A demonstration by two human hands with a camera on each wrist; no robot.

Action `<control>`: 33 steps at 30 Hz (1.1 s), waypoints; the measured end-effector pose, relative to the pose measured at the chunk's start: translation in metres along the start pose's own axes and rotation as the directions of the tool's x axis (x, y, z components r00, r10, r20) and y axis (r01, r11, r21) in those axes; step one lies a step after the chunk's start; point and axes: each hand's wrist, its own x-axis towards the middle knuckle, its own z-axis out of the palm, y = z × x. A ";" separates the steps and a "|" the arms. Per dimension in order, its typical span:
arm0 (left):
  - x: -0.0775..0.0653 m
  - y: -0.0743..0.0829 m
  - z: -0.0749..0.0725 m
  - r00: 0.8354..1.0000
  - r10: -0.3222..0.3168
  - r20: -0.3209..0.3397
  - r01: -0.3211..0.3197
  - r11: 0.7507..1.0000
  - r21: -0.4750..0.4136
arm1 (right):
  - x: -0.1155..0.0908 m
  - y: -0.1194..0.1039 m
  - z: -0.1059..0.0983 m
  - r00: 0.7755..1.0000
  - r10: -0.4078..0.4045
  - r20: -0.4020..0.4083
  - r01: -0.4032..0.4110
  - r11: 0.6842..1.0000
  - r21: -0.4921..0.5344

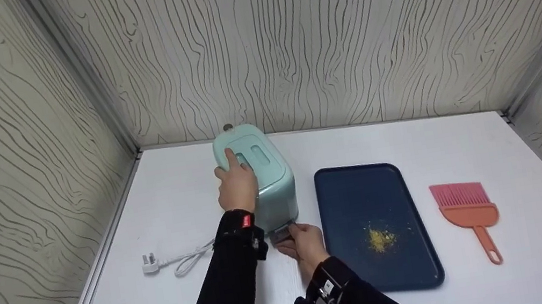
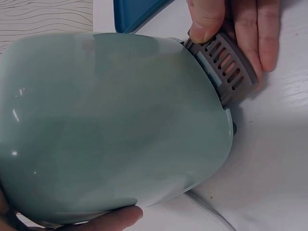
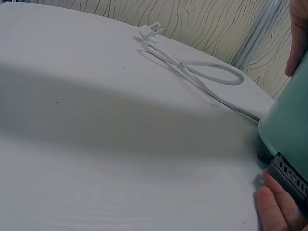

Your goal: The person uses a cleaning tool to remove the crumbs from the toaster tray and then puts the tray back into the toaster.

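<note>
A mint-green toaster [image 1: 279,202] with two slots on top stands left of the middle of the table. My left hand [image 1: 238,184] rests on it, one finger straight over the top near the slots and another along its side. At the toaster's near end, low down, my right hand [image 1: 308,244] pinches the grey slotted crumb tray [image 2: 226,67] between thumb and fingers. The crumb tray sticks partly out of the toaster's base, tilted against the body in the left wrist view; its inner part is hidden.
A navy baking tray [image 1: 359,192] lies right of the toaster, with a small heap of yellow crumbs [image 1: 381,239] on it. Farther right lies an orange brush [image 1: 471,215] with pink bristles. The white power cord with its plug [image 1: 150,264] lies left. Patterned walls enclose the table.
</note>
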 end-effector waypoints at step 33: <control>0.002 -0.001 0.001 1.000 -0.018 0.025 0.017 1.000 0.019 | 0.008 -0.001 0.007 1.000 0.008 -0.021 -0.007 1.000 0.026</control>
